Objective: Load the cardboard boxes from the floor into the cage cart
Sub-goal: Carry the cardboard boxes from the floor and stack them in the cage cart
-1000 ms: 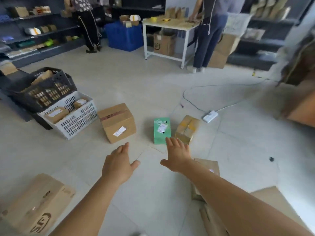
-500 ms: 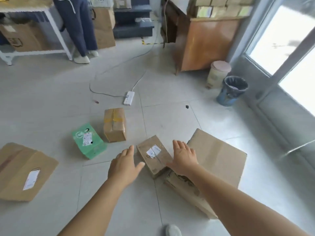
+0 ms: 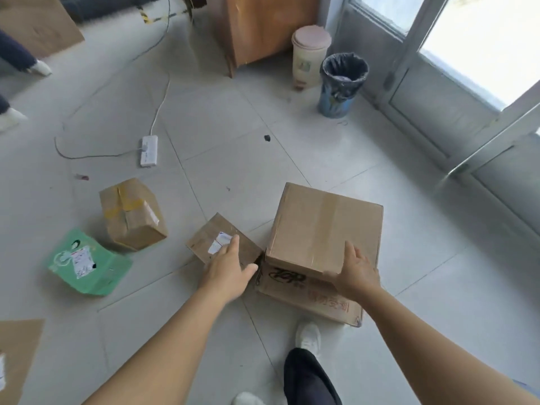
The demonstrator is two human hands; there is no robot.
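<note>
A large cardboard box (image 3: 318,229) sits on the tiled floor just ahead of my feet. My right hand (image 3: 355,271) lies with straight fingers over its near right top edge. A small flat cardboard box (image 3: 214,236) with a white label lies at its left side. My left hand (image 3: 228,270) reaches over that small box with fingers extended, thumb spread toward the large box. Further left stand a taped brown box (image 3: 131,214) and a green box (image 3: 87,264). No cage cart is in view.
A white power strip (image 3: 149,146) with trailing cables lies on the floor beyond the boxes. A wooden cabinet (image 3: 260,24), a lidded bin (image 3: 309,59) and a lined waste basket (image 3: 342,83) stand by the glass door at right. Another person's feet (image 3: 17,92) are at far left.
My view has swung right and down from the room toward the boxes by the door. Both hands have moved forward, the right from the large box's near left corner to its near right edge.
</note>
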